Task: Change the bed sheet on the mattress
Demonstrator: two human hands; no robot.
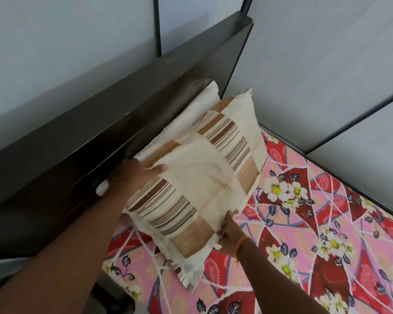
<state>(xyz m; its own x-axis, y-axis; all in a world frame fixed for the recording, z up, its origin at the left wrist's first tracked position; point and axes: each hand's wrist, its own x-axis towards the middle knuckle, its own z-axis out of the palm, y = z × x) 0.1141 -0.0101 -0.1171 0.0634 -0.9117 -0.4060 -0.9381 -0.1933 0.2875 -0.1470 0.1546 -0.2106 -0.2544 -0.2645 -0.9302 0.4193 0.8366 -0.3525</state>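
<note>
A cream pillow (204, 177) with brown striped patches is held above the head end of the bed, tilted. My left hand (134, 173) grips its far edge beside the headboard, thumb on top. At the pillow's near edge my right hand (229, 236) pinches the fabric from below; an orange band sits on that wrist. Behind this pillow a second cream pillow (204, 96) leans on the headboard, mostly hidden. The mattress is covered by a pink and red floral sheet (304, 234).
A dark wooden headboard (77, 137) runs along the left. Pale wall panels (327, 75) close off the far side of the bed. A small white object (102, 188) shows by my left wrist against the headboard.
</note>
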